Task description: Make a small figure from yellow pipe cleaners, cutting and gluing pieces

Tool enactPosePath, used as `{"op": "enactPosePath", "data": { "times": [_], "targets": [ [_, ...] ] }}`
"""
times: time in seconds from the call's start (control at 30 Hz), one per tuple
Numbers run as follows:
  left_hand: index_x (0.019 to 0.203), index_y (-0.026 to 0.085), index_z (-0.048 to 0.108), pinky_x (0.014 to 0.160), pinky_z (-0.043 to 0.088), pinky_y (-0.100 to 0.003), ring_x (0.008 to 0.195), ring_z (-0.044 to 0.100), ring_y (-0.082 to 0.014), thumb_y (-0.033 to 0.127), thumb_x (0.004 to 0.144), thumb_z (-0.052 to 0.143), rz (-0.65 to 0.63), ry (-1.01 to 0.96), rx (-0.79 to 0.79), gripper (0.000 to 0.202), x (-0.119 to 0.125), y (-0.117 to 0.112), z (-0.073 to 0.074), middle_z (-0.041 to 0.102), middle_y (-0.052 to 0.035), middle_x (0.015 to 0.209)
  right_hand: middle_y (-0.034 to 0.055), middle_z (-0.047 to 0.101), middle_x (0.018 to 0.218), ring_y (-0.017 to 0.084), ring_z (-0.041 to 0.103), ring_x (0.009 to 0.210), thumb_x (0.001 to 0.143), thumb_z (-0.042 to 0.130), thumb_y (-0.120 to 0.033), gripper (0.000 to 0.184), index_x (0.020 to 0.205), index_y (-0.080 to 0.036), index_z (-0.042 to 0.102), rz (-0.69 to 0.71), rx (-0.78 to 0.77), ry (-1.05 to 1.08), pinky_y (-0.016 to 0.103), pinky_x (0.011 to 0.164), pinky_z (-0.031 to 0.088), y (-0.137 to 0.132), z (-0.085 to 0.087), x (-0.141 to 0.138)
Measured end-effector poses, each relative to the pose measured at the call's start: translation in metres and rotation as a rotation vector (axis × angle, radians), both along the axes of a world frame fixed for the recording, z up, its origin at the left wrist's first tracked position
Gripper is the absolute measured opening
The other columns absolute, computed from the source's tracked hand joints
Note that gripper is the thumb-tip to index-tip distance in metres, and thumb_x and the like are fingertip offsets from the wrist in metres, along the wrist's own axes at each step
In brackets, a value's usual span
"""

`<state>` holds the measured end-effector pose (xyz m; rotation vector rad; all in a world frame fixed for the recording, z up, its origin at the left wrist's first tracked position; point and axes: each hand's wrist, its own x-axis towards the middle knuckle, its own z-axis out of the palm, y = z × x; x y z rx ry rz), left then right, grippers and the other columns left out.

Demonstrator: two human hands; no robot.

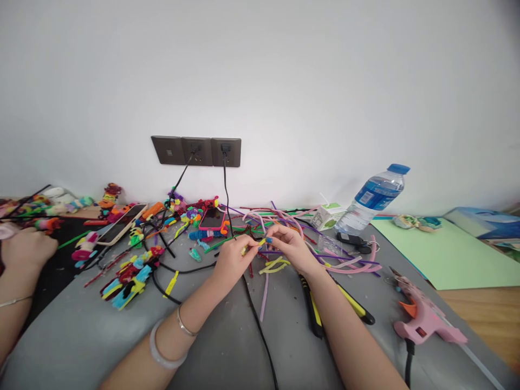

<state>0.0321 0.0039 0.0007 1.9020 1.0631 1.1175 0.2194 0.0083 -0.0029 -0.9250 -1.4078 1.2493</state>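
Near the middle of the grey table, my left hand (234, 260) and my right hand (290, 248) meet with their fingertips pinched. Between them is a short yellow pipe cleaner (262, 242), mostly covered by the fingers. Just below the hands lie a few pale yellow pipe cleaners (276, 265). Pink and purple pipe cleaners (349, 265) spread behind and to the right. A tool with black and yellow handles (312, 309) lies partly under my right forearm, its head hidden. Left of my left hand rests a bundle of colourful pipe-cleaner figures (130, 279).
At right are a pink glue gun (422, 319), green paper (459, 254) and a tilted water bottle (371, 197). A drink carton (327, 216) and phones (212, 219) sit near the wall. Black cords run from the sockets (197, 151). Another person's hand (28, 249) is at far left.
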Motion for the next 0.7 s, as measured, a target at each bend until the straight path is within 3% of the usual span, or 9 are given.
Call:
{"op": "enactPosePath", "data": {
  "times": [0.2,0.33,0.53,0.7],
  "targets": [
    [0.066,0.02,0.057,0.065,0.036,-0.023,0.064,0.053,-0.0134,0.013,0.074,0.058,0.083,0.036,0.006,0.011,0.002,0.001,0.004,0.059,0.002,0.066,-0.0002,0.057,0.071,0.014,0.052,0.062,0.077,0.073,-0.043,0.025,0.079,-0.02,0.063,-0.031,0.04,-0.077,0.029,0.062,0.043,0.001,-0.001,-0.002],
    [0.07,0.018,0.059,0.063,0.038,-0.022,0.065,0.052,-0.0128,0.022,0.074,0.063,0.063,-0.163,-0.145,0.007,0.003,0.003,0.006,0.059,0.0012,0.069,0.0008,0.059,0.073,0.015,0.053,0.064,0.079,0.071,-0.041,0.022,0.08,-0.02,0.063,-0.054,0.058,-0.098,0.029,0.062,0.043,0.002,0.0,0.0],
    [0.085,0.017,0.064,0.046,0.03,-0.021,0.047,0.037,-0.005,0.046,0.07,0.073,-0.032,-0.479,-0.484,0.033,0.007,0.006,-0.002,0.056,0.0024,0.072,0.0011,0.058,0.073,0.015,0.051,0.064,0.078,0.071,-0.038,0.02,0.079,-0.02,0.063,-0.026,0.073,-0.111,0.029,0.06,0.042,0.0,0.0,-0.001],
    [0.084,0.017,0.063,0.043,0.029,-0.019,0.042,0.03,-0.0018,0.048,0.065,0.079,-0.078,-0.62,-0.599,0.04,0.011,0.005,-0.005,0.049,0.0069,0.062,0.0013,0.059,0.074,0.015,0.051,0.065,0.079,0.069,-0.037,0.018,0.078,-0.02,0.063,0.002,0.094,-0.128,0.028,0.06,0.041,-0.002,-0.001,-0.005]
  ]
}}
